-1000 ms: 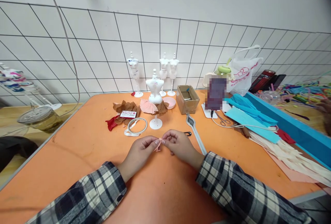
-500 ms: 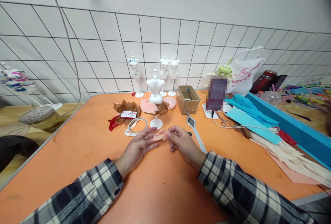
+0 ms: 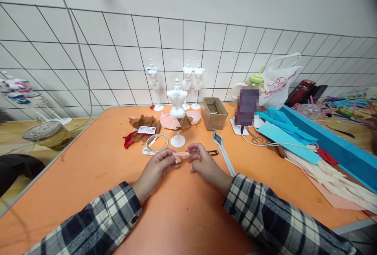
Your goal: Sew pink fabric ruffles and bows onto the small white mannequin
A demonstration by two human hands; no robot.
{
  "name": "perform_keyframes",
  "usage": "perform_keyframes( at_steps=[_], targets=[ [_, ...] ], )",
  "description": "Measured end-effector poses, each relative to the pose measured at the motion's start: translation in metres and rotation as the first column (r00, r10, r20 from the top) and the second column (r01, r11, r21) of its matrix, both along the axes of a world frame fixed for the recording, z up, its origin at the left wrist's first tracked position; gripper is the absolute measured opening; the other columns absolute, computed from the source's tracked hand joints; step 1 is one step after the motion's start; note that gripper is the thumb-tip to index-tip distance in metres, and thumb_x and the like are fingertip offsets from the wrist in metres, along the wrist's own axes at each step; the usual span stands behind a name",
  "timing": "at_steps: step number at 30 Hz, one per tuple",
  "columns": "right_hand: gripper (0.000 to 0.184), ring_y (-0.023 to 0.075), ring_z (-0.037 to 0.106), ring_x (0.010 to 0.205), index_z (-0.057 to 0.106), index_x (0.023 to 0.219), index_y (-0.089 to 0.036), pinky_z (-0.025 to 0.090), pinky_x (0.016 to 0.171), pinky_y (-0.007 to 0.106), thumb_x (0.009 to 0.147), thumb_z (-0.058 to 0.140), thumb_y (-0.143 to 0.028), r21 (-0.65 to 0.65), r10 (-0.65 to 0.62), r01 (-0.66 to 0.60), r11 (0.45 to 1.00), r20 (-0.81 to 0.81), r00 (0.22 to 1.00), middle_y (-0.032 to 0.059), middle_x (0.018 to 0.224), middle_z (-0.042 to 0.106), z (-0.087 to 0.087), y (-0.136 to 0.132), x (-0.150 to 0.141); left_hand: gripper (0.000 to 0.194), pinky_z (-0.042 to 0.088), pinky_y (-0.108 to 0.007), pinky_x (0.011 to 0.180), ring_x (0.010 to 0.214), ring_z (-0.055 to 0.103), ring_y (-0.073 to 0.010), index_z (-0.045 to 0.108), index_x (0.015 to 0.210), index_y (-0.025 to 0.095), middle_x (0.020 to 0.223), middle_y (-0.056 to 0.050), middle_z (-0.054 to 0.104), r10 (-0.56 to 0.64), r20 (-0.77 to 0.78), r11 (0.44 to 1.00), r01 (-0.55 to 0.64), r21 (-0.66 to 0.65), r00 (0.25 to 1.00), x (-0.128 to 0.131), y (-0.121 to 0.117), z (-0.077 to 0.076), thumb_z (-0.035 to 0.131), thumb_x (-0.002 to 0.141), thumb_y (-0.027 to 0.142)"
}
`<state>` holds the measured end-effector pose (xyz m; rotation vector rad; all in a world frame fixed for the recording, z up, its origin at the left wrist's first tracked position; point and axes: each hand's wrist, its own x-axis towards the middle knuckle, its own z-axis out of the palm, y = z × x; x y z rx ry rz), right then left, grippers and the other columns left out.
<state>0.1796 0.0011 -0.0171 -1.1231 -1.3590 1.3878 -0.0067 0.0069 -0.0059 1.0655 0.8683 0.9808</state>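
Observation:
Both my hands rest on the orange table (image 3: pixel 97 168) near its middle. My left hand (image 3: pixel 157 168) pinches one end of a small pink pleated paper piece (image 3: pixel 181 155). My right hand (image 3: pixel 204 163) is closed on its other end, fingers curled. Just beyond them stands a white miniature mannequin (image 3: pixel 177 108) on a round base, wearing a pink and brown paper skirt (image 3: pixel 173 122). A ring of white ribbon (image 3: pixel 154 144) lies left of the base. A black hair clip (image 3: pixel 212 152) lies beside my right hand.
Three more small mannequins (image 3: pixel 188 82) stand by the wire grid wall. Brown and red paper scraps (image 3: pixel 138 127), a cardboard box (image 3: pixel 214 112), a grey tool (image 3: pixel 222 149), scissors (image 3: pixel 255 137), blue and cream paper sheets (image 3: pixel 297 141), a glass jar (image 3: pixel 47 134) at left.
The pink piece went from bunched between my fingertips to stretched sideways between both hands. My left hand opened flat under it half a second ago and has pinched it again.

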Motion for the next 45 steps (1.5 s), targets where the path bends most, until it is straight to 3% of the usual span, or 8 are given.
perform_keyframes(
  at_steps=[3,6,10,15,21,29,34,45],
  targets=[
    [0.054,0.0197,0.050,0.115,0.046,0.129,-0.025,0.044,0.091,0.035,0.077,0.055,-0.016,0.305,-0.016,-0.041,0.951,0.179,0.984,0.0074,0.127,0.054,0.009,-0.005,0.003,0.018,0.046,-0.028,0.073,0.072,0.058,-0.0159,0.060,0.073,0.016,0.072,-0.001,0.063,0.018,-0.211,0.990,0.012,0.141,0.977,0.003,-0.002,0.004,0.068,0.076,0.032],
    [0.037,0.0223,0.055,0.108,0.060,0.116,-0.022,0.041,0.094,0.038,0.080,0.063,-0.030,0.460,-0.037,-0.139,0.877,0.354,0.935,0.0083,0.115,0.062,0.015,-0.009,0.001,0.020,0.046,-0.028,0.069,0.072,0.060,-0.0174,0.059,0.072,0.017,0.071,-0.001,0.064,0.064,-0.402,0.965,0.047,0.259,0.913,0.004,-0.005,0.006,0.064,0.077,0.035],
    [0.020,0.0170,0.062,0.072,0.069,0.083,-0.019,0.048,0.069,0.030,0.084,0.060,-0.036,0.314,-0.014,-0.092,0.945,0.319,0.948,0.0049,0.079,0.069,0.010,-0.006,-0.005,0.021,0.047,-0.028,0.070,0.073,0.061,-0.0175,0.058,0.076,0.017,0.076,-0.003,0.066,0.117,-0.451,0.952,0.029,0.303,0.885,0.005,-0.006,0.007,0.064,0.077,0.037],
    [0.023,0.0158,0.064,0.073,0.068,0.085,-0.017,0.051,0.067,0.028,0.080,0.064,-0.040,0.088,0.059,-0.062,0.994,0.034,0.998,0.0042,0.083,0.070,0.002,-0.001,-0.007,0.032,0.047,-0.028,0.075,0.080,0.063,-0.0174,0.057,0.094,0.017,0.087,-0.004,0.068,-0.024,-0.274,0.984,0.071,0.162,0.961,0.005,-0.003,0.002,0.067,0.077,0.043],
    [0.019,0.0133,0.060,0.064,0.072,0.085,-0.018,0.047,0.058,0.025,0.082,0.060,-0.033,0.093,0.007,-0.023,0.995,0.167,0.986,0.0021,0.075,0.069,0.004,0.001,-0.001,0.033,0.039,-0.022,0.059,0.061,0.051,-0.0115,0.057,0.074,0.015,0.066,0.003,0.057,0.040,-0.350,0.985,0.022,0.171,0.936,0.004,0.001,-0.001,0.069,0.075,0.046],
    [0.026,0.0154,0.063,0.075,0.067,0.099,-0.017,0.052,0.070,0.029,0.074,0.067,-0.026,0.117,-0.028,0.008,0.993,0.168,0.985,0.0044,0.085,0.069,0.004,0.002,-0.002,0.033,0.044,-0.025,0.066,0.070,0.057,-0.0143,0.059,0.089,0.016,0.075,0.000,0.062,0.044,-0.320,0.977,0.025,0.210,0.946,0.003,-0.001,0.001,0.068,0.077,0.045],
    [0.028,0.0128,0.061,0.068,0.064,0.096,-0.016,0.052,0.058,0.025,0.075,0.068,-0.034,-0.034,0.085,-0.085,0.996,0.014,0.996,0.0036,0.085,0.065,0.006,0.002,0.001,0.041,0.049,-0.031,0.077,0.085,0.064,-0.0199,0.058,0.099,0.017,0.092,-0.005,0.069,-0.033,-0.273,0.982,0.081,0.169,0.961,0.003,-0.001,0.002,0.075,0.071,0.041],
    [0.034,0.0120,0.056,0.069,0.063,0.095,-0.015,0.050,0.054,0.023,0.072,0.071,-0.039,-0.050,0.165,-0.162,0.985,0.058,0.985,0.0028,0.082,0.061,0.011,0.004,0.008,0.031,0.046,-0.026,0.071,0.074,0.061,-0.0161,0.062,0.082,0.016,0.080,-0.002,0.068,-0.041,-0.301,0.986,0.088,0.142,0.953,0.002,0.000,0.004,0.070,0.074,0.045]
  ],
)
